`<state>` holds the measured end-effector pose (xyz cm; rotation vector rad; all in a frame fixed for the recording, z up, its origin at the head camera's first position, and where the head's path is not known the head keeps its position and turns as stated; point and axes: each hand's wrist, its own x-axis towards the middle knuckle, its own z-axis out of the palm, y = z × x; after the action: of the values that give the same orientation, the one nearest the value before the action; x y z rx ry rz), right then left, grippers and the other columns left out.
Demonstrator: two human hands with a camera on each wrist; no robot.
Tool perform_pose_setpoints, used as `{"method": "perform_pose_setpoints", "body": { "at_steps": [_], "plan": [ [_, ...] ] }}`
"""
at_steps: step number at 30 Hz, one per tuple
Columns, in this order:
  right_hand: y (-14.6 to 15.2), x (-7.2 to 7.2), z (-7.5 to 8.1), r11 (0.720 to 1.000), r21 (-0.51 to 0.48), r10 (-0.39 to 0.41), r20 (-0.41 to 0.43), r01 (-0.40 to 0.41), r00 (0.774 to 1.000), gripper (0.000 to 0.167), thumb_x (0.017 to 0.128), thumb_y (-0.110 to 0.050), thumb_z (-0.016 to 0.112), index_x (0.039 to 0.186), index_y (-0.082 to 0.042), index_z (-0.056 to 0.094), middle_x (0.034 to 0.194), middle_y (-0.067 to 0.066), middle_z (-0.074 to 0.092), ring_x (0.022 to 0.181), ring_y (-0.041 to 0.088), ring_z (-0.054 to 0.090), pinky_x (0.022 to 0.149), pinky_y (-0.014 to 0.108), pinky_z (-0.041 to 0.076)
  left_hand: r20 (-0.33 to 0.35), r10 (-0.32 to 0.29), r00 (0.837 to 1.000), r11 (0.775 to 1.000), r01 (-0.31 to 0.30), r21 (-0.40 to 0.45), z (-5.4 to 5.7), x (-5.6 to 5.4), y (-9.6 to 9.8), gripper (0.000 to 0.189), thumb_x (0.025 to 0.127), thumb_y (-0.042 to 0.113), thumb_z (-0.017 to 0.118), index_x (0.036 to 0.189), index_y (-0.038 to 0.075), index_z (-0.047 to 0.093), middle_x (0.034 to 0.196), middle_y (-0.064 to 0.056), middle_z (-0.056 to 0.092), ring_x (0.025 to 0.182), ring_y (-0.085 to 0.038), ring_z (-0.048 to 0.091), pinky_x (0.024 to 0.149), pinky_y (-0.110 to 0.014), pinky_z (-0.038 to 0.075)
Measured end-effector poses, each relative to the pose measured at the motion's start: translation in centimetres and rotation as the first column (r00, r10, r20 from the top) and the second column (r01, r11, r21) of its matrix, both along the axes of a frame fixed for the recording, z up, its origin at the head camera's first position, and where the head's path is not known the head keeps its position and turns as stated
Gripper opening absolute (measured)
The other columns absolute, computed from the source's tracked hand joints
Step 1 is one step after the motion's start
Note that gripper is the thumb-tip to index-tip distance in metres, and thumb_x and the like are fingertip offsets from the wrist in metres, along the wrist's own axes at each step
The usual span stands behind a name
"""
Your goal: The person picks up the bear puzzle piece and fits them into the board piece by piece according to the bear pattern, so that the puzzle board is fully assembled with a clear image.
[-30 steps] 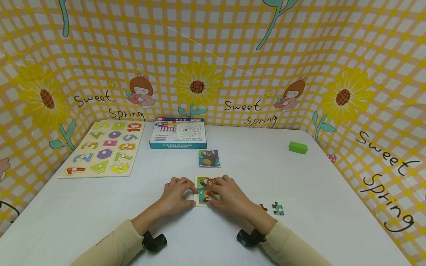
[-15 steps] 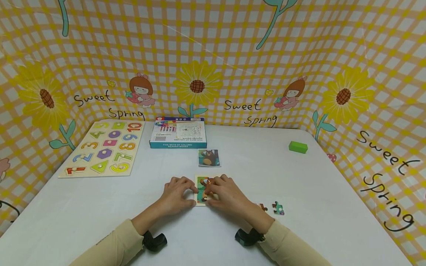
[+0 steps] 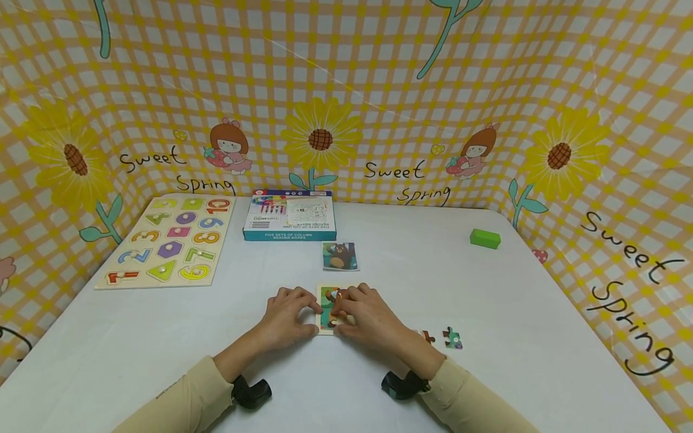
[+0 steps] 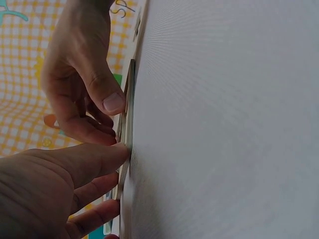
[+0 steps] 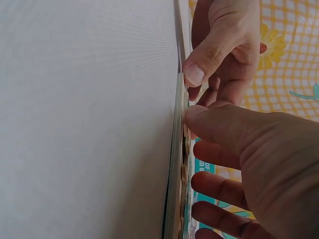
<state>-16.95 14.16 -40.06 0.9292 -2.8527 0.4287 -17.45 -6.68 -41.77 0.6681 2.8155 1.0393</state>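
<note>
A small bear jigsaw puzzle (image 3: 328,299) lies in its pale-framed tray (image 3: 318,290) at the table's middle. My left hand (image 3: 286,317) holds the tray's left edge, thumb at the near corner and index finger at the side. Over the right part of the puzzle, my right hand (image 3: 373,316) has its thumb and index finger on a lower puzzle piece (image 3: 331,323), which they partly hide. Both thumbs touch the thin tray edge or pieces in the wrist views, where the right fingers (image 5: 219,186) spread behind. Loose puzzle pieces (image 3: 453,338) lie right of my right wrist.
Behind the tray lies a bear picture card (image 3: 340,257). Farther back is a flat beaded-boxes carton (image 3: 289,218), with a wooden number-and-shape board (image 3: 168,243) at left. A green block (image 3: 484,239) sits at the back right. Checked cloth (image 3: 379,78) walls the table.
My right hand has slid slightly left over the puzzle, its fingers moving the lower piece a little that way. The left hand and tray stay in place.
</note>
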Motion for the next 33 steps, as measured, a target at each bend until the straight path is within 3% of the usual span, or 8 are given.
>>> {"method": "perform_pose_setpoints", "body": {
  "at_steps": [10, 33],
  "plan": [
    [-0.30, -0.10, 0.02, 1.000, -0.001, 0.011, 0.019, -0.011, 1.000, 0.016, 0.078, -0.029, 0.075, 0.093, -0.023, 0.073, 0.101, -0.003, 0.061, 0.092, 0.014, 0.044, 0.080, 0.033, 0.038, -0.002, 0.000, 1.000, 1.000, 0.000, -0.003, -0.01, 0.00, 0.07, 0.023, 0.074, 0.017, 0.075, 0.096, 0.018, 0.068, 0.116, -0.002, 0.058, 0.109, -0.025, 0.042, 0.094, -0.056, 0.029],
    [-0.76, -0.16, 0.13, 0.999, 0.000, 0.039, -0.036, -0.039, 0.999, 0.012, 0.079, -0.029, 0.074, 0.088, -0.022, 0.074, 0.094, -0.002, 0.060, 0.084, 0.014, 0.042, 0.076, 0.031, 0.036, -0.009, -0.003, 1.000, 1.000, 0.003, 0.002, 0.11, -0.01, 0.06, 0.021, 0.075, 0.018, 0.073, 0.095, 0.018, 0.068, 0.116, -0.001, 0.058, 0.108, -0.025, 0.042, 0.092, -0.055, 0.029]
  ]
}}
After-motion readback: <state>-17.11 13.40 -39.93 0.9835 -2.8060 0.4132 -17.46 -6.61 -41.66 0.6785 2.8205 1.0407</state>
